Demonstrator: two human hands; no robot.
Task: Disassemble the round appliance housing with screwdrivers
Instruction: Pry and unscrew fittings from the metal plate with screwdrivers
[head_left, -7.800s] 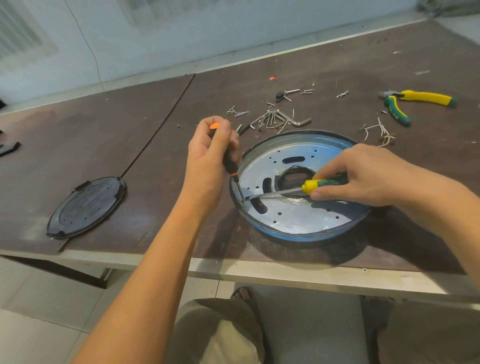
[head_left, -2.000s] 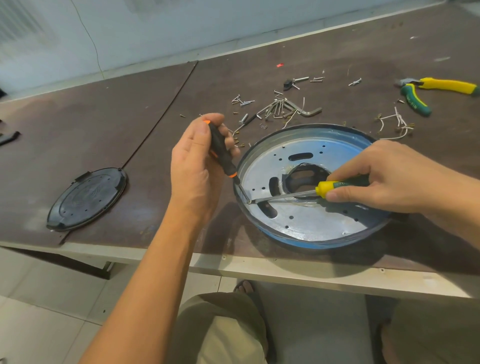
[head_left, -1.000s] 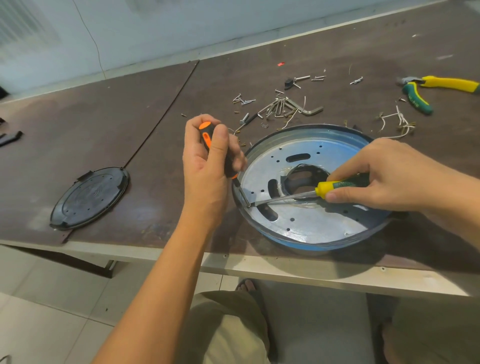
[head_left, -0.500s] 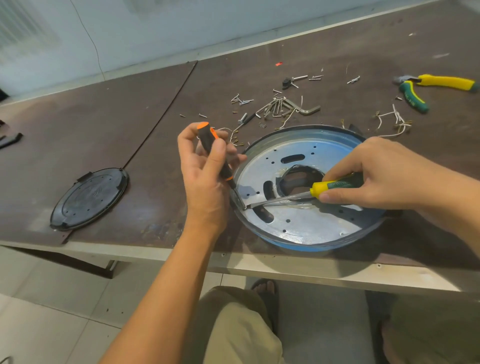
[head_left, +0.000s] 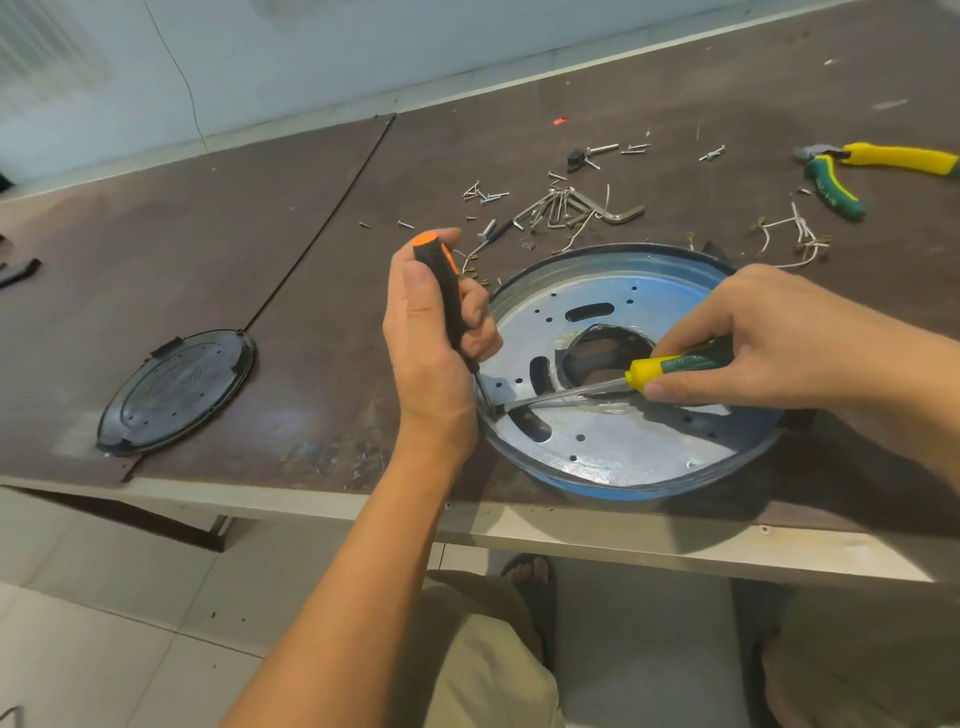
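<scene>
The round metal housing (head_left: 623, 447), silver inside with a blue rim, lies near the table's front edge. My left hand (head_left: 431, 343) grips a black and orange screwdriver (head_left: 441, 280) nearly upright, its tip at the housing's left inner edge. My right hand (head_left: 769, 348) holds a yellow and green screwdriver (head_left: 670, 366) almost flat across the housing. Its shaft runs left and its tip meets the other tip at the left rim.
A black round cover (head_left: 176, 389) lies at the left. Loose screws and hex keys (head_left: 566, 208) are scattered behind the housing, cut wires (head_left: 789, 234) at the back right, yellow-green pliers (head_left: 872, 166) at the far right. The table's front edge (head_left: 571, 530) runs just below the housing.
My left hand has tilted the black-orange screwdriver back and forth and now holds it more upright. Both tips stay at the housing's left rim. My right hand has barely moved.
</scene>
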